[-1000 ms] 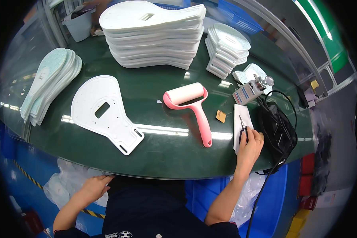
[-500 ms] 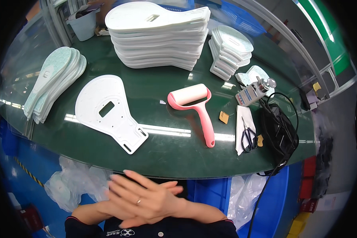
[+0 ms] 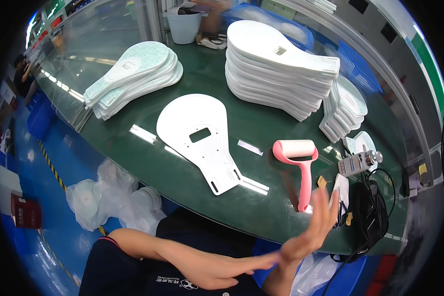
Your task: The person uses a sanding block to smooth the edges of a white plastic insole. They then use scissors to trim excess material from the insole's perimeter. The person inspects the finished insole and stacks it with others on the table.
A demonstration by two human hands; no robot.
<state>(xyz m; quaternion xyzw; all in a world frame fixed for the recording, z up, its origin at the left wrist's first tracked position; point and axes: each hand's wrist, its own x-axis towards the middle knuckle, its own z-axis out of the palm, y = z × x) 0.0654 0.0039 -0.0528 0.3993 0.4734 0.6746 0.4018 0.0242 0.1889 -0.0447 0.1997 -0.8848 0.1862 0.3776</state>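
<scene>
My left hand (image 3: 214, 269) reaches across my body. Its fingers are stretched out, the tips against the base of my right hand (image 3: 313, 227). My right hand is raised at the table's front edge, palm turned up and fingers extended, a little blurred. Neither hand holds anything. Beyond them a white paddle-shaped plastic plate (image 3: 207, 153) with a rectangular slot lies flat on the green table (image 3: 143, 163). To its right rests a lint roller (image 3: 305, 185) with a pink handle and white roll. My right fingers partly cover the scissors (image 3: 340, 217) and the white cloth (image 3: 341, 190).
Stacked white paddle-shaped plates (image 3: 281, 74) stand at the back. Teal-patterned ones lie in a left pile (image 3: 133, 74) and a right pile (image 3: 345, 106). A pump bottle (image 3: 357, 163) and a black bag (image 3: 370, 217) with cable sit at the right. Plastic-wrapped pieces (image 3: 118, 197) are below the table.
The view has turned left, so the table's things appear further right. My hands, crossed one over the other before, have shifted; the right is now raised with the left at its base.
</scene>
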